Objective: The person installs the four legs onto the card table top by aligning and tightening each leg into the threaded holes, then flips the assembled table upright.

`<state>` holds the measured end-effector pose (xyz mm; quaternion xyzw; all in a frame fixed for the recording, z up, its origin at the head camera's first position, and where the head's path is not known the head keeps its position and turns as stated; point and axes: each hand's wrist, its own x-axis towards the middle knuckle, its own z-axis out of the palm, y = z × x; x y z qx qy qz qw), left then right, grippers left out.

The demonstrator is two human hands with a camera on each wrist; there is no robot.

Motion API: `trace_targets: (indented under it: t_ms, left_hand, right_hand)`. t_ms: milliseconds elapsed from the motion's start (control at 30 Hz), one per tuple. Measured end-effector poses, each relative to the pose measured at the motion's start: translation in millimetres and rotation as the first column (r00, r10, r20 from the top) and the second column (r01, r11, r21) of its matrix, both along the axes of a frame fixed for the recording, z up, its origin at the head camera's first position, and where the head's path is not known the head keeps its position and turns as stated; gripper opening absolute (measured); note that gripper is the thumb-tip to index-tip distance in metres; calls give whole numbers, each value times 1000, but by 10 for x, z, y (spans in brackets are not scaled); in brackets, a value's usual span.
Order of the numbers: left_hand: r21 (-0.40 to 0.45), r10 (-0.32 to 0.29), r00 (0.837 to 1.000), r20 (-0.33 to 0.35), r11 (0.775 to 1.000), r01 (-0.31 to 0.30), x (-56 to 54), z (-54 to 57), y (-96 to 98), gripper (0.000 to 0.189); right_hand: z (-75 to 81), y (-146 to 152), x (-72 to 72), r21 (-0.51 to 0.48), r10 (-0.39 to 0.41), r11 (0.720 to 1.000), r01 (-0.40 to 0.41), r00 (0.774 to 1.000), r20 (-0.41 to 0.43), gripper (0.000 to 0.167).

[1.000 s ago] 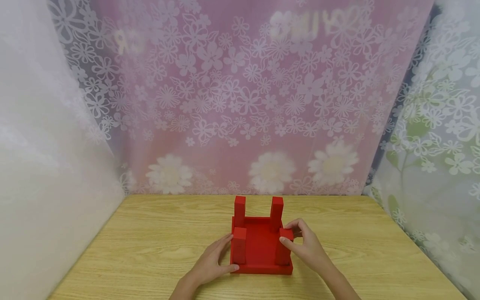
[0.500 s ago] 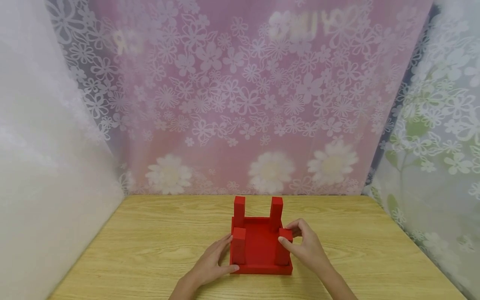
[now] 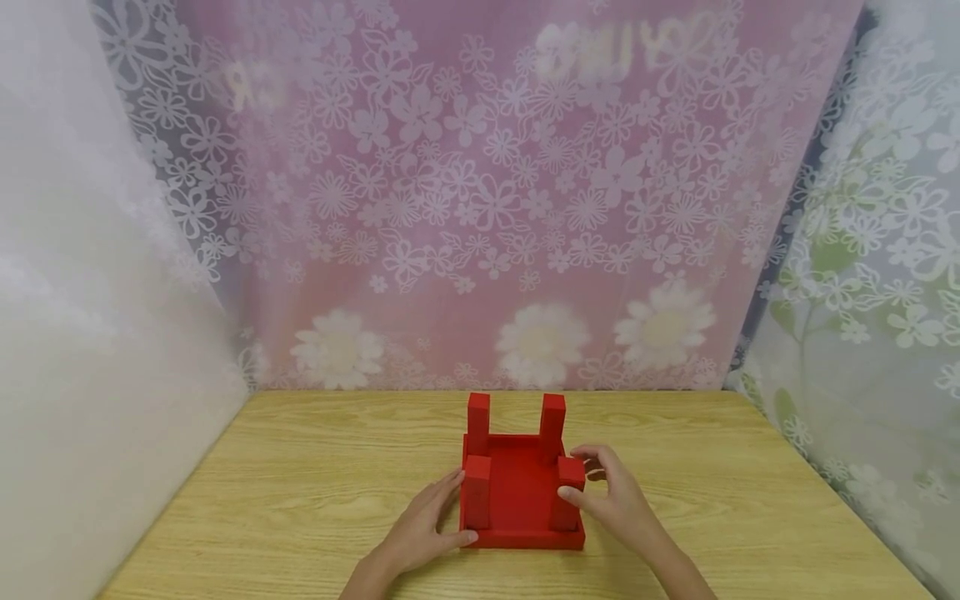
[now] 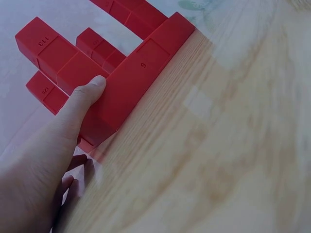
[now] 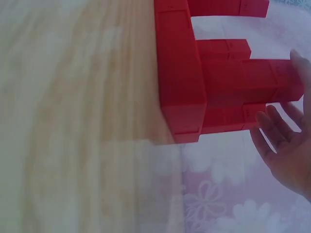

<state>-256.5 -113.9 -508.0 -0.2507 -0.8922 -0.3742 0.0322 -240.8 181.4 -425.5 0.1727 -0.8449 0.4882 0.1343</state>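
A red square base (image 3: 521,490) with a raised rim lies on the table, an upright red post at each corner, like an upturned small stool. My left hand (image 3: 418,527) holds its near left corner, thumb on the front edge and fingers along the left side. In the left wrist view the thumb (image 4: 87,97) lies on the base's numbered side. My right hand (image 3: 621,498) is beside the near right post (image 3: 567,504), its thumb at the post's face. From the right wrist, the fingers (image 5: 274,128) are spread, apart from that post.
The pale wood-grain table (image 3: 315,467) extends around the base. A pink flowered sheet (image 3: 480,208) hangs behind it. Whitish sheets stand at the left (image 3: 112,292) and right (image 3: 885,333) sides.
My right hand has loosened from the top of the near right post; its thumb has slid lower and its fingers have moved away. The left hand and base stay put.
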Motion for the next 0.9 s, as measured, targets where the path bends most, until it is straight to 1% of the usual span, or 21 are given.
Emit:
trace_targets:
  t_ms: [133, 300, 433, 533, 600, 667, 833, 900]
  left_hand:
    - [-4, 5, 1000, -4, 1000, -5, 8, 4, 1, 86]
    - [-17, 14, 1000, -14, 1000, -14, 8, -2, 0, 86]
    - [-26, 17, 1000, -18, 1000, -17, 0, 0, -1, 87]
    - [-33, 19, 999, -33, 999, -20, 1, 14, 2, 90]
    - [-39, 22, 998, -55, 999, -24, 11, 17, 7, 93]
    - [-45, 19, 997, -73, 999, -22, 26, 15, 19, 94]
    - [-41, -6, 993, -121, 999, 1, 66, -16, 90, 88]
    - [-37, -2, 989, -145, 999, -3, 75, -32, 126, 85]
  right_hand:
    - [-117, 93, -32, 48, 59, 997, -63, 995, 78, 55]
    - [-305, 201, -72, 80, 116, 988, -131, 978, 172, 63]
    - [-498, 245, -112, 65, 178, 978, -196, 959, 219, 68]
    - [-609, 252, -131, 13, 221, 973, -232, 940, 260, 71]
    - [-664, 252, -139, -1, 235, 970, -244, 933, 271, 72]
    - [-699, 253, -136, 3, 243, 967, -253, 932, 270, 72]
    - [-718, 248, -119, -2, 274, 959, -282, 932, 238, 67]
    - [-719, 244, -123, -22, 283, 958, -286, 929, 238, 66]
